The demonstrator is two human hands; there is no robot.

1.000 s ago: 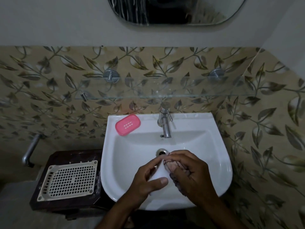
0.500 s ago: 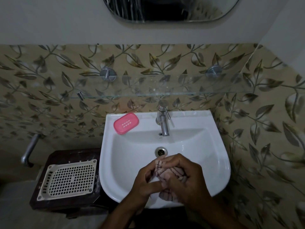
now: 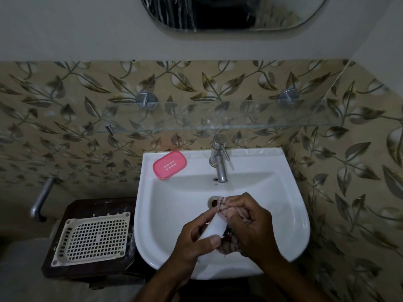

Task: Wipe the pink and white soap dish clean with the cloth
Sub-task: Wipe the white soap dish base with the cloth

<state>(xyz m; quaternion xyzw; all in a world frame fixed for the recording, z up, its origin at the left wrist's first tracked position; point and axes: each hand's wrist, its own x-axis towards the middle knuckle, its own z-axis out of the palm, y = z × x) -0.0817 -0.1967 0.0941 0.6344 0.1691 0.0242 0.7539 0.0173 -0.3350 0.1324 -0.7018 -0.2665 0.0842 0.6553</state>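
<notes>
While right hand (image 3: 253, 227) rubs cloth (image 3: 231, 247), white piece (image 3: 214, 228) reappears; view closer.

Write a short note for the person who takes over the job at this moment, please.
Left hand: holds the white part of the soap dish over the basin.
Right hand: grips the checked cloth, pressed against the white part.
Pink part: lies apart on the basin's back ledge, left of the tap.
Done: the white part is under the cloth; how clean, I cannot tell.
Left: finish it, then wipe the pink part.
</notes>
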